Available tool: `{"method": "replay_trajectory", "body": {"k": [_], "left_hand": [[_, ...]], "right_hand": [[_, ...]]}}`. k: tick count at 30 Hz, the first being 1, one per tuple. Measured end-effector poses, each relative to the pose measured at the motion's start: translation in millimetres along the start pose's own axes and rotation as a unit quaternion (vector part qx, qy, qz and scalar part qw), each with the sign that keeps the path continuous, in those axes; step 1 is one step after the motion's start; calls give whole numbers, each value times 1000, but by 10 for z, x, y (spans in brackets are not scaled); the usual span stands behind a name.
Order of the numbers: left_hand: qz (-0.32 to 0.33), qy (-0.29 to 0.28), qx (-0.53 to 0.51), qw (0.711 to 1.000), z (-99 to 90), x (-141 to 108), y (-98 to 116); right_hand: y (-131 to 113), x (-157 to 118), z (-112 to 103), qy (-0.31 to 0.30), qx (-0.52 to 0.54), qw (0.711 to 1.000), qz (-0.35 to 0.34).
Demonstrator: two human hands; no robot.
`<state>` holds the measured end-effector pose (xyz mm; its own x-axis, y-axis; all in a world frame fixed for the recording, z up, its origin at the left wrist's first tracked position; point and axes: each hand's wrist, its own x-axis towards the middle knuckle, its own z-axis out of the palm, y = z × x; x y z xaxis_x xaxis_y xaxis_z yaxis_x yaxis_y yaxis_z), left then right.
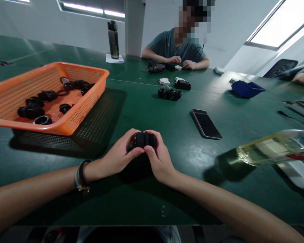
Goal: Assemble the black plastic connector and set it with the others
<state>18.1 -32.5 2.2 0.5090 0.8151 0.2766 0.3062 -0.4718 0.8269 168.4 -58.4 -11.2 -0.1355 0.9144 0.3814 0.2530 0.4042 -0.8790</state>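
A black, ribbed, rounded plastic part (145, 139) is held between both hands just above the green table (154, 118). My left hand (123, 150) wraps its left end, thumb along the near side. My right hand (160, 157) grips the right end, its thumb close to the other thumb. Fingers cover much of the part's far side, so its full shape is hidden. To the left, an orange perforated basket (77, 116) holds several black round parts (31, 109). Further off on the table sits a cluster of similar black parts (169, 93).
Right of my hands lie a phone (206, 124) and a bottle of yellowish liquid (273, 146). A blue bin (247, 88) stands further back. Across the table a person (176, 47) sits near a power drill (155, 67). A dark drink bottle (113, 40) stands at the back left.
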Motion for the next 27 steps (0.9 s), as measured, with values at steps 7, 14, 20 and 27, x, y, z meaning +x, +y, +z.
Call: {"method": "replay_trajectory", "body": {"k": [7,14,20,27], "left_hand": [[24,-1,65,998,-12,11,-11],[13,-6,93,996,-30,21,-25],[-16,-9,54,998,-25,54,-23],[-64,-6,-1,998,-18,40,-34]], "right_hand": [[-42,-42,40,13,52,996,73],[-44,-45,64,8,82,991,105],[16,57,-31,-23,4,998,66],[131,179,-172,-79,-103,987,-93]]}}
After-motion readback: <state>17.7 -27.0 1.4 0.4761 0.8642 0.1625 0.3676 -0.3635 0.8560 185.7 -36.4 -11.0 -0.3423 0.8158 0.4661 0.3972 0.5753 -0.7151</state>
